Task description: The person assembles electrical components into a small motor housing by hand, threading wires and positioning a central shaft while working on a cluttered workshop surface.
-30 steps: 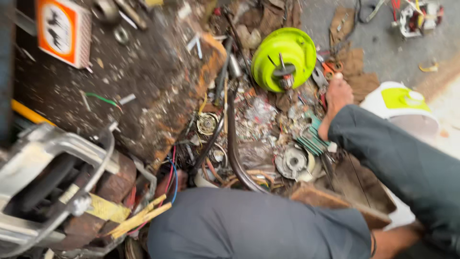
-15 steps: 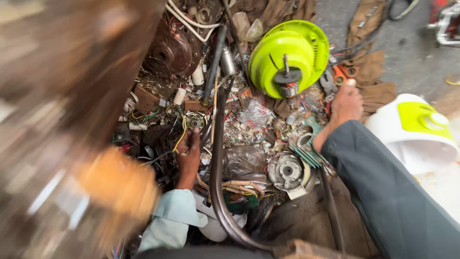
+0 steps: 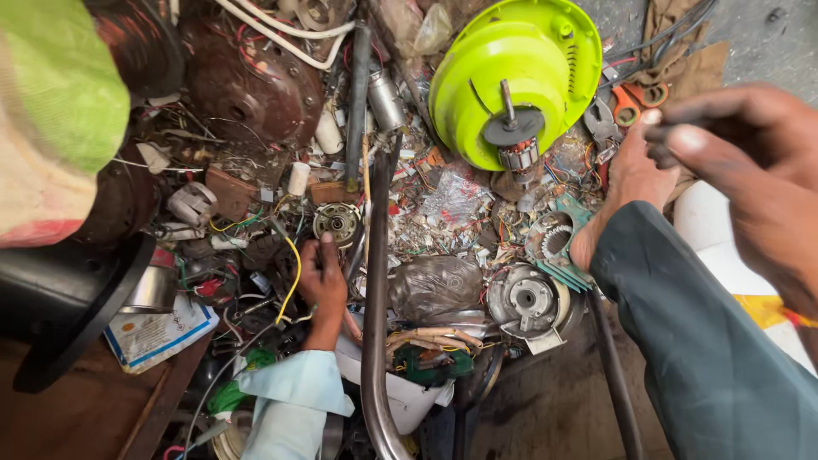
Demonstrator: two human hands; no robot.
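Right hand [image 3: 741,162] newly raised, close.

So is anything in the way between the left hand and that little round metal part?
Nothing visible. The left hand reaches up to just below the round metal part; a yellow wire only curves alongside the hand.

Right hand [image 3: 750,170]: blurred, cut by my right edge; grip unreadable. Left hand [image 3: 322,285]: fingertips buried among scrap wires [image 3: 256,255].

Concrete floor [image 3: 545,417] carries a dense scrap heap: lime-green fan housing [image 3: 511,77], 1 bent metal pipe [image 3: 375,281], grey motor casing [image 3: 524,298] (loose wires throughout).
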